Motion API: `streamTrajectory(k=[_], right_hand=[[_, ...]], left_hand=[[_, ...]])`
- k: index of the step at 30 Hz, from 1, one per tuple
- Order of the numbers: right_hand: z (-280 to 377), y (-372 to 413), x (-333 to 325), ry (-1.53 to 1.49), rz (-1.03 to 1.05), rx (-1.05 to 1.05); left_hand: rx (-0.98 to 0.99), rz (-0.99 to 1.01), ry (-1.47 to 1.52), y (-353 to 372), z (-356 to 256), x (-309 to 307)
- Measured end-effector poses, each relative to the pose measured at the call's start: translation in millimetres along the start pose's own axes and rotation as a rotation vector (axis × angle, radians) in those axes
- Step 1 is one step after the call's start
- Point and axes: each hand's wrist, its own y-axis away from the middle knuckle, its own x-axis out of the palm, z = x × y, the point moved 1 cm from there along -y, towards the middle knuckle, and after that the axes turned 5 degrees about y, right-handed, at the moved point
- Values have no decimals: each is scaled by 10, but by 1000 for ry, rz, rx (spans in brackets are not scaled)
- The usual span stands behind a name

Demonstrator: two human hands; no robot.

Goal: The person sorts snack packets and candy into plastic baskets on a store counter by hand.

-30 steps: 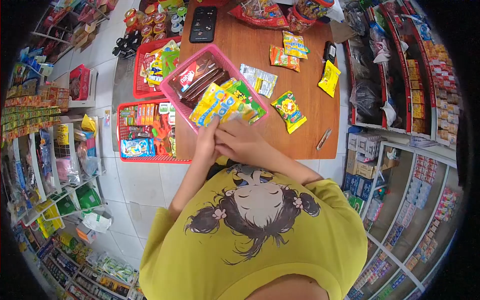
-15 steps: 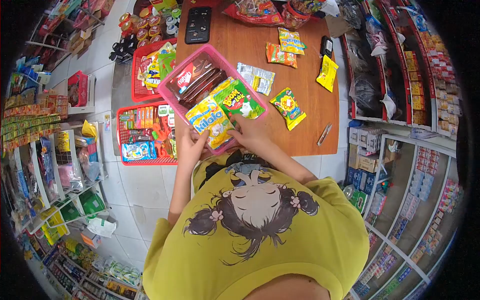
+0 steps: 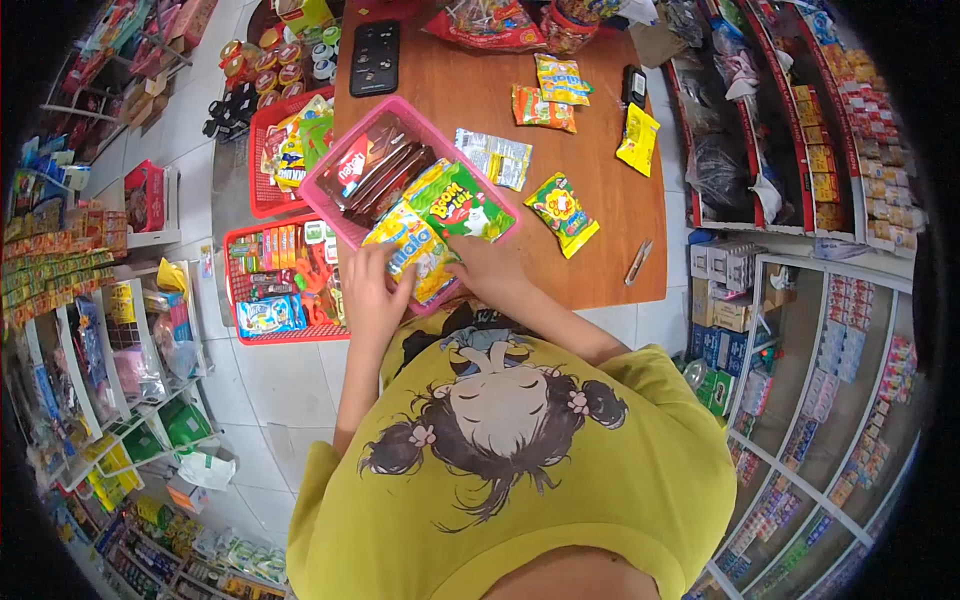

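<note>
A pink plastic basket [image 3: 335,130] sits tilted at the table's near left edge. Packs with dark brown wrapping [image 3: 378,172] fill its far part, and a green candy bag [image 3: 462,203] lies at its right. In the near end is a yellow candy bag [image 3: 412,243], slightly overlapping the green one. My left hand [image 3: 372,290] is closed at the yellow bag's left edge, thumb on its front. On the other side my right hand [image 3: 487,268] grips its right edge, close to the green bag. Some of my fingertips are hidden behind the packaging.
Several candy bags lie on the wooden table [image 3: 590,285], among them a yellow-green bag [image 3: 562,213] and a silver one [image 3: 494,158]. Scissors [image 3: 638,262] and a black phone [image 3: 374,58] are there too. Red baskets [image 3: 292,338] with sweets stand at left; shelves flank both sides.
My left hand has moved up from the basket's side onto the yellow candy bag's left edge. My right hand stays at its right side. The whole view has shifted slightly.
</note>
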Motion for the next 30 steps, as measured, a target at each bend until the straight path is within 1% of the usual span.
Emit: streamTrajectory(k=[1, 2, 4, 5, 8, 10, 11, 13, 15, 17, 18, 19, 20, 21, 22, 23, 24, 25, 26, 27, 28, 29, 30], right_hand=[[1, 0, -4, 17, 17, -13], [-31, -4, 31, 21, 13, -7], [-99, -18, 115, 13, -21, -75], [-125, -22, 126, 13, -26, -73], [-140, -27, 105, 24, 14, -59], [-80, -17, -27, -96, -135, -50], [-55, -7, -146, -96, -135, -48], [35, -31, -580, -175, -53, 151], [-581, -282, -343, -211, -392, -17], [-844, -475, -593, 24, -489, 159], [-1035, -593, -655, 109, -568, 181], [-1231, -707, -700, 195, -647, 201], [-1366, -795, -768, 346, -617, 218], [-1659, -935, -735, 491, -653, 171], [-1719, -1000, -790, 488, -651, 168], [-1767, -1061, -826, 628, -618, 185], [-1773, -1095, -850, 768, -581, 200], [-1751, -1111, -873, 845, -556, 204], [-1788, -1149, -866, 844, -553, 200], [-1821, -1195, -864, 861, -496, 164], [-1850, -1217, -852, 879, -440, 130], [-1878, -1221, -842, 879, -440, 129], [-1859, -1217, -847, 903, -399, 77]], left_hand=[[-37, 107, 41, -11, -25, 30], [-31, 110, 46, -26, -57, 66], [99, 120, -82, -59, -124, 125], [43, 217, -79, -41, -89, 191], [44, 262, -130, -16, -23, 324], [53, 267, -154, -10, -6, 358], [58, 270, -179, -9, -3, 364], [61, 257, -171, -27, -37, 346], [62, 241, -163, -52, -67, 313], [30, 224, -76, -70, -81, 270], [28, 227, -78, -77, -89, 243], [22, 185, -30, -90, -97, 210], [16, 141, 17, -108, -102, 176], [14, 138, 14, -122, -98, 137], [29, 51, 34, -127, -86, 79], [45, -37, 53, -135, -68, 30], [40, -40, 51, -136, -46, 3], [27, -122, 128, -131, -22, -28], [15, -203, 206, -129, -12, -54], [31, -248, 169, -149, -43, -97], [29, -247, 169, -143, -42, -112], [32, -263, 170, -140, -33, -130], [34, -281, 171, -138, -27, -142]])
